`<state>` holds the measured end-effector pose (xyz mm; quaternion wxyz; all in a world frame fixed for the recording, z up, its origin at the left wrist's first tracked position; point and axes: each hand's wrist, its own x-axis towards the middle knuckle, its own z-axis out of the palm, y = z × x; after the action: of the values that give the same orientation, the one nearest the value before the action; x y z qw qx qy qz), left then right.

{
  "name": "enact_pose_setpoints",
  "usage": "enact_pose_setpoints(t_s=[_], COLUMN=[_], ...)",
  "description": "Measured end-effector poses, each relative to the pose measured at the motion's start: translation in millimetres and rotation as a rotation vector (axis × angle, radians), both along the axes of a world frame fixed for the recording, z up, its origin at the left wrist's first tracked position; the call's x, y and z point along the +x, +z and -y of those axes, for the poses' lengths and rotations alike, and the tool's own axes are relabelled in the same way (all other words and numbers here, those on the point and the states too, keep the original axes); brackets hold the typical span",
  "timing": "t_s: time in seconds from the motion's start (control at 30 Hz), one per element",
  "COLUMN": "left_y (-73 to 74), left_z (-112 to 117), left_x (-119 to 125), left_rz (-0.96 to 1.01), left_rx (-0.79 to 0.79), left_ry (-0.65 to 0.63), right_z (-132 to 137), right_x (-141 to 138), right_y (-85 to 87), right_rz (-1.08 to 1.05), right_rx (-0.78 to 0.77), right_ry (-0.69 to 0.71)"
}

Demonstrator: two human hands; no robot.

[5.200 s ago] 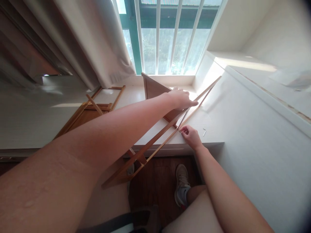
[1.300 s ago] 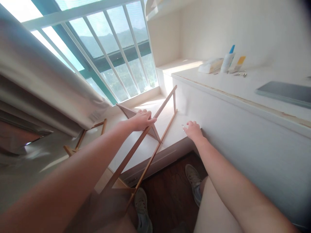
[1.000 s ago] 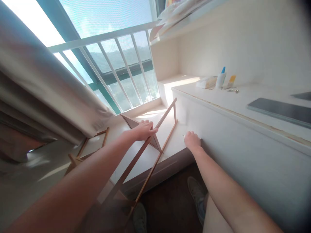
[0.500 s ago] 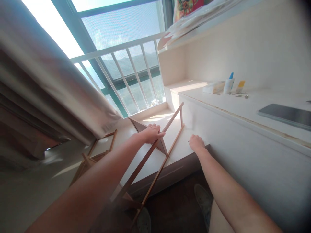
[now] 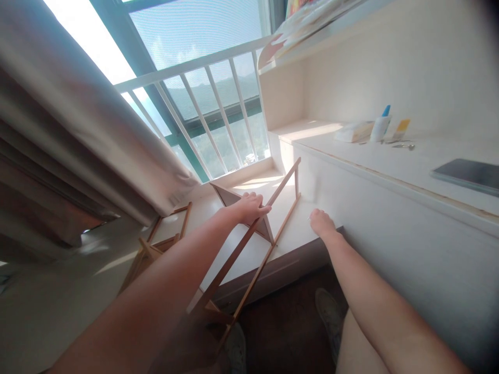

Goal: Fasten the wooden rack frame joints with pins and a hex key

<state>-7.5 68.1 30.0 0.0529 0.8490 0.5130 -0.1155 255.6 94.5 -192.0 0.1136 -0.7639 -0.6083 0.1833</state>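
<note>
My left hand (image 5: pixel 250 209) is wrapped over the upper rail of a slim wooden frame (image 5: pixel 231 258), which leans from the floor area up onto a white ledge. A flat panel (image 5: pixel 266 229) is set across the frame, partly hidden behind that hand. To the right, clear of the frame, my right hand (image 5: pixel 323 223) is closed above the ledge. From its fingertips pokes the tip of a small, thin, pale item, too small to name.
A second wooden frame (image 5: pixel 146 249) stands at left by the curtain (image 5: pixel 97 119). On the right-hand counter are a blue-capped bottle (image 5: pixel 380 127), a small yellow-and-white container (image 5: pixel 401 129), a white box (image 5: pixel 353 132), small metal pieces and a phone (image 5: pixel 470 174). A white railing (image 5: pixel 195 67) crosses the window.
The view has shifted a little, so the scene sits slightly differently in the picture. My left hand keeps its hold on the frame, and my right hand stays closed near the ledge.
</note>
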Motion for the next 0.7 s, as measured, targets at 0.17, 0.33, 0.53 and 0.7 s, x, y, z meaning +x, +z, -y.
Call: enact_pose_setpoints(t_s=[0.17, 0.33, 0.53, 0.7], left_y=[2.4, 0.9, 1.6, 1.3], left_z=[-3, -4, -2, -3], left_x=[-3, -3, 0, 0], left_rz=[0.002, 0.008, 0.034, 0.056], left_rx=[-0.031, -0.019, -0.029, -0.084], left_ry=[-0.043, -0.032, -0.007, -0.015], right_z=[1, 1, 16, 39], right_x=[3, -3, -28, -61], right_y=[2.2, 16.3, 39.5, 52.7], right_rz=[-0.095, -0.287, -0.451, -0.638], right_rx=[0.048, 0.128, 0.244, 0.348], right_ry=[-0.011, 0.120, 0.252, 0.496])
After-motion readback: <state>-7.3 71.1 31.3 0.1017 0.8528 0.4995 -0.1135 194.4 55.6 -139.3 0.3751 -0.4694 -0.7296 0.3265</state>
